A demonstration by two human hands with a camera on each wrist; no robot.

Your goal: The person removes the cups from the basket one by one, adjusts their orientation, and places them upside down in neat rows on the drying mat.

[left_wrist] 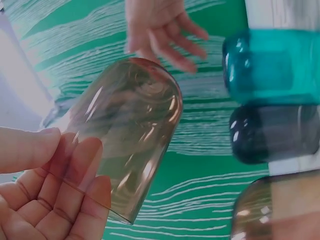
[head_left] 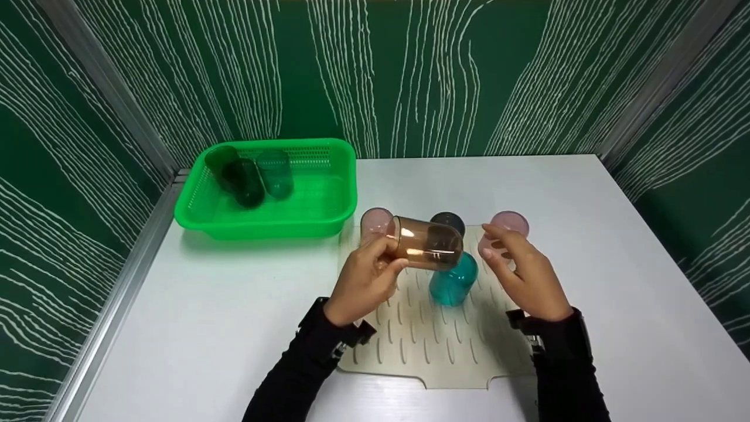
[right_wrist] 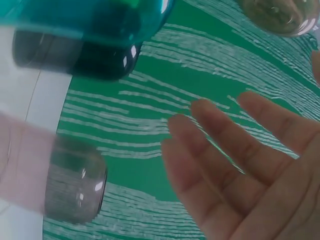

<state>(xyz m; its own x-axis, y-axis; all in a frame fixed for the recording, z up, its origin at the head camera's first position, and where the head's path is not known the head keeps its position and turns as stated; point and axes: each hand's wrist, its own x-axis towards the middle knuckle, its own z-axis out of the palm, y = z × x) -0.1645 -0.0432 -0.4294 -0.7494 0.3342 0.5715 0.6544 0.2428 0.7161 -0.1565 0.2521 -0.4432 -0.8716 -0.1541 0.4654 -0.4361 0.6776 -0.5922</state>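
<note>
My left hand [head_left: 364, 282] pinches an amber drinking glass [head_left: 430, 245] near its rim, between thumb and fingers. The glass lies almost sideways in the air, its rounded base pointing right in the head view. Below that base a teal glass [head_left: 452, 286] stands upside down on a cream drying mat [head_left: 404, 349]. My right hand [head_left: 532, 275] is held with fingers apart and nothing in it, close to a pink glass [head_left: 511, 221]. Behind the amber glass are a dark grey glass [head_left: 446, 219] and a pinkish glass [head_left: 375, 219], both partly hidden.
At the back left of the white table [head_left: 193, 316] stands a green plastic basket [head_left: 263, 227]. Inside it lean a green glass [head_left: 220, 159], a dark glass [head_left: 249, 187] and a teal-green glass [head_left: 276, 176]. Green patterned panels [head_left: 410, 88] close off the back and sides.
</note>
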